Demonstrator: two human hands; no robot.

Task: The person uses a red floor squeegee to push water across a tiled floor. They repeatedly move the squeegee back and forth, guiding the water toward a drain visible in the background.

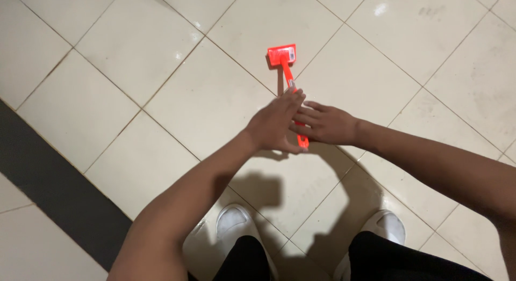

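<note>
A bright orange-red mop or scrubber stands on the tiled floor, its flat rectangular head resting on a tile and its thin handle rising toward me. My left hand is flat against the handle from the left, fingers stretched out. My right hand presses it from the right, fingers extended too. The handle's upper end sticks out below my palms. The handle sits sandwiched between the two palms rather than wrapped by fingers.
Glossy cream floor tiles with dark grout lines fill the view. A dark grey strip runs diagonally at the left. My two white shoes and black trousers show at the bottom.
</note>
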